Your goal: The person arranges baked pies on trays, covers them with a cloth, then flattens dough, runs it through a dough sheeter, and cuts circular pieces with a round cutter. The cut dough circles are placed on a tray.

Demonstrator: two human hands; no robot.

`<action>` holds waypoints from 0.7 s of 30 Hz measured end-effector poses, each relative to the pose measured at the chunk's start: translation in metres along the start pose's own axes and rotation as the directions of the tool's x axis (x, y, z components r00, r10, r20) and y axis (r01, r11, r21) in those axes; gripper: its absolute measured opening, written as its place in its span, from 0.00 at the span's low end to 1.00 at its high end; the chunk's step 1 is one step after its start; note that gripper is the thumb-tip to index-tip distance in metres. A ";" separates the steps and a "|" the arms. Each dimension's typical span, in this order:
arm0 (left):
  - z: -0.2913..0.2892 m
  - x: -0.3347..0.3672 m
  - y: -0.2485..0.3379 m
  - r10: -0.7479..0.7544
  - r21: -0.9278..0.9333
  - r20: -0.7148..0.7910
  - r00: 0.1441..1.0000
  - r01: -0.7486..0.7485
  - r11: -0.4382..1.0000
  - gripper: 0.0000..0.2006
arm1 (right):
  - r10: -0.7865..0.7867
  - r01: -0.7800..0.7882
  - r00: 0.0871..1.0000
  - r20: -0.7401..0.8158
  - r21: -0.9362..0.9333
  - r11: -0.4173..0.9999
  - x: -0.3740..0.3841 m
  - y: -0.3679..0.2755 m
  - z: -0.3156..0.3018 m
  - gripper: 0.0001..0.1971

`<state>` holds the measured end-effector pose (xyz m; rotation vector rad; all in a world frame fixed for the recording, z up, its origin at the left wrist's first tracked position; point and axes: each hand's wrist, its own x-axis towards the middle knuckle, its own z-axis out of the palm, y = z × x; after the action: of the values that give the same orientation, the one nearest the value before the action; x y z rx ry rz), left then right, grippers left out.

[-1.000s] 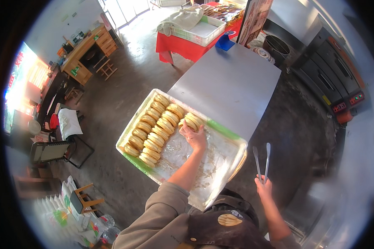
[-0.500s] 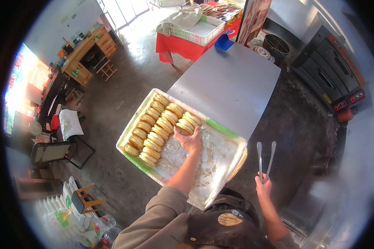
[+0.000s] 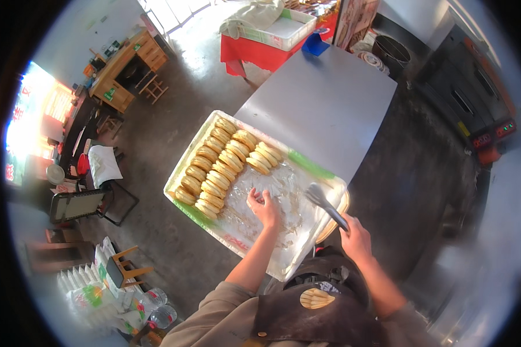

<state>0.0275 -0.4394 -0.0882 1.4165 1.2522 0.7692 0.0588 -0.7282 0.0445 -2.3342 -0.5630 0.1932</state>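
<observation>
The left hand (image 3: 264, 206) has pulled back from the buns (image 3: 228, 165): 0.5 s ago it was at the third row, now it sits on the bare, greasy liner in the tray (image 3: 217, 222), fingers loosely curled and holding nothing. The right hand (image 3: 355, 238) has swung the tongs (image 3: 326, 203) from hanging beyond the tray's near-right edge to over its right corner. I judge a bun has just been set down and the tongs are coming in for more work.

The tongs' long axis runs diagonally, tips pointing up-left toward the tray's middle, handle in the right fist, fingers wrapped tight. The tips look close together; whether they touch I cannot tell. The 3 bun rows fill the tray's far-left half, lying along its long side.
</observation>
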 end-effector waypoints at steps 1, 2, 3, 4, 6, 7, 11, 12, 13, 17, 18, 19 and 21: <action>-0.008 -0.012 0.000 -0.017 0.002 0.033 0.999 0.017 1.000 0.25 | -0.025 0.028 0.998 0.052 -0.048 0.998 0.009 -0.004 -0.002 0.22; -0.020 -0.023 0.001 -0.035 0.007 0.066 0.997 0.034 0.999 0.24 | -0.015 0.030 0.988 0.153 -0.095 0.995 0.017 -0.008 -0.003 0.24; -0.029 -0.034 0.003 -0.056 0.040 0.094 0.994 0.053 0.998 0.22 | -0.022 0.047 0.976 0.215 -0.115 0.992 0.025 -0.012 -0.002 0.26; -0.037 -0.048 0.005 -0.079 0.034 0.107 0.991 0.076 0.997 0.21 | -0.035 0.085 0.964 0.263 -0.182 0.980 0.034 -0.015 0.000 0.28; -0.054 -0.074 0.012 -0.002 0.146 0.174 0.985 -0.024 0.989 0.20 | -0.070 0.163 0.935 0.347 -0.245 0.956 0.044 -0.019 0.003 0.30; -0.060 -0.088 0.017 0.027 0.214 0.202 0.979 -0.071 0.974 0.20 | -0.099 0.206 0.914 0.393 -0.240 0.949 0.046 -0.018 0.005 0.32; -0.071 -0.161 0.046 0.280 0.290 0.271 0.921 -0.356 0.888 0.18 | -0.332 0.331 0.916 0.224 0.044 0.943 0.038 0.023 -0.004 0.27; -0.071 -0.186 0.053 0.402 0.322 0.357 0.843 -0.515 0.795 0.16 | -0.259 0.232 0.944 0.204 0.145 0.962 0.038 0.049 -0.009 0.24; -0.069 -0.211 0.055 0.497 0.333 0.437 0.750 -0.648 0.685 0.15 | -0.237 0.198 0.963 0.126 0.262 0.945 0.040 0.080 -0.012 0.21; -0.021 -0.307 -0.022 -0.045 0.398 0.714 0.698 -0.352 0.847 0.10 | 0.399 -0.433 0.877 0.269 0.078 0.898 0.098 0.272 0.018 0.16; -0.002 -0.317 -0.068 -0.266 0.454 0.611 0.745 -0.055 0.889 0.10 | 0.487 -0.490 0.799 0.353 -0.087 0.867 0.118 0.326 0.037 0.17; 0.021 -0.314 -0.125 -0.513 0.508 0.467 0.720 0.257 0.822 0.10 | 0.524 -0.530 0.740 0.423 -0.113 0.840 0.138 0.377 0.061 0.20; 0.046 -0.280 -0.237 -0.756 0.471 0.182 0.628 0.620 0.628 0.15 | 0.480 -0.503 0.794 0.373 -0.040 0.863 0.165 0.456 0.124 0.24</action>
<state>-0.0662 -0.7419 -0.2794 1.1123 1.5348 -0.2953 0.3261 -0.8734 -0.3537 -2.3497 -0.0980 0.9027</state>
